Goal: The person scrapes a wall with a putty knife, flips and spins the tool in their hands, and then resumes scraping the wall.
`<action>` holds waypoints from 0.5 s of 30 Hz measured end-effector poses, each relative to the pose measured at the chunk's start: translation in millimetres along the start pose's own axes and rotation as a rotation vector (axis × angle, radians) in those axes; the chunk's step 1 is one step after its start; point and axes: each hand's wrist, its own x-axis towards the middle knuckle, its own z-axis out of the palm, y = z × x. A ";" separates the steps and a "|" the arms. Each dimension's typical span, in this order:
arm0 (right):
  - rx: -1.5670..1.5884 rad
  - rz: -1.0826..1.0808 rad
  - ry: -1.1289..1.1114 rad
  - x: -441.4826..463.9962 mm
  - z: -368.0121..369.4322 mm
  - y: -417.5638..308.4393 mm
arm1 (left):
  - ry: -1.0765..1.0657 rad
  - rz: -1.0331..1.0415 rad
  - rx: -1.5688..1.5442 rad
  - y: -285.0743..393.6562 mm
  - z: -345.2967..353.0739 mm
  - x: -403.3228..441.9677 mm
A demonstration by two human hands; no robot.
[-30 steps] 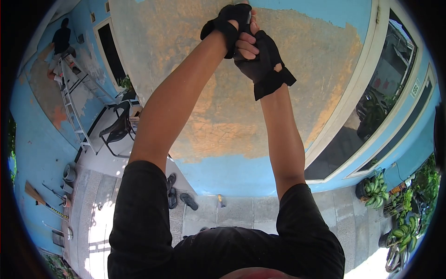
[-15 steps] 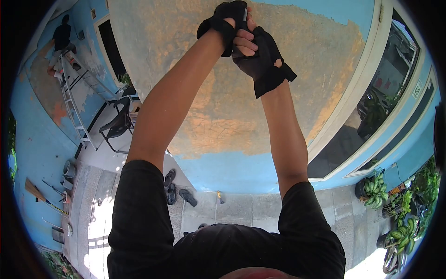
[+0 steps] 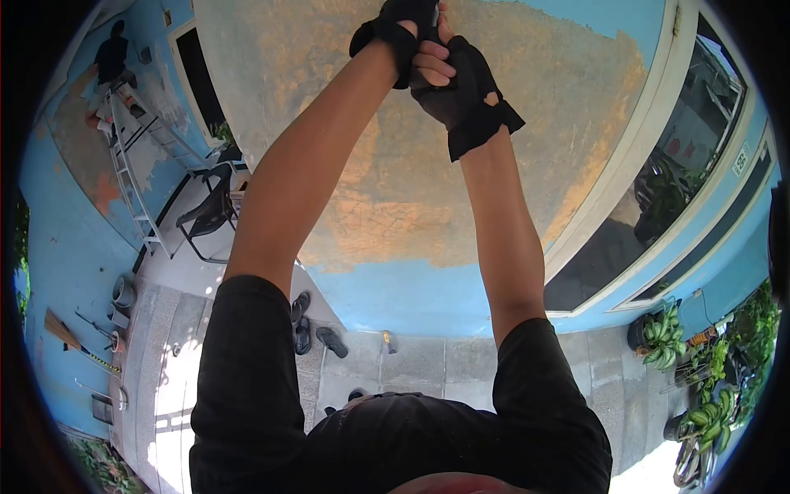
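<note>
Both of my hands are raised close together in front of a scraped wall (image 3: 411, 181), in black fingerless gloves. My left hand (image 3: 397, 37) is at the top edge of the view, closed, with most of its fingers hidden. Just right of it and a little lower, my right hand (image 3: 459, 86) is closed, with bent fingers against the left hand. A small greyish bit of something shows between the hands, but its kind cannot be made out. The wall's middle is bare grey and orange, with blue paint around it.
At the far left another person (image 3: 111, 58) is up on a metal ladder (image 3: 127, 177). A black folding chair (image 3: 210, 210) stands nearby. Sandals (image 3: 332, 342) and a yellow-handled tool (image 3: 388, 342) lie on the paving below. A window (image 3: 658, 181) and potted plants (image 3: 662, 342) are at right.
My hands have shifted slightly upward in the view, still together. The left hand is now partly cut off by the top edge.
</note>
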 end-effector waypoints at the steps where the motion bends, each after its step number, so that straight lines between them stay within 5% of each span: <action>1: 0.009 0.007 0.003 0.3 3.4 -1.1 | -0.100 -0.071 -0.055 2.9 5.1 -3.7; 2: 0.006 0.006 0.003 -4.1 2.4 -2.2 | -0.103 -0.070 -0.054 -8.7 -4.0 15.4; 4: -0.046 0.026 -0.035 -11.1 0.6 -2.2 | 0.522 0.479 0.418 -34.0 -17.7 61.9; 5: -0.056 0.030 -0.051 -3.6 4.3 -6.0 | 0.607 0.401 0.393 -28.4 -18.3 70.4; 8: -0.031 -0.002 0.044 -13.5 -0.2 -2.7 | 0.382 0.227 0.442 -22.4 -16.3 42.7; 15: -0.070 -0.010 0.032 -13.0 5.8 -5.7 | 0.216 0.176 0.151 -22.3 23.9 -20.3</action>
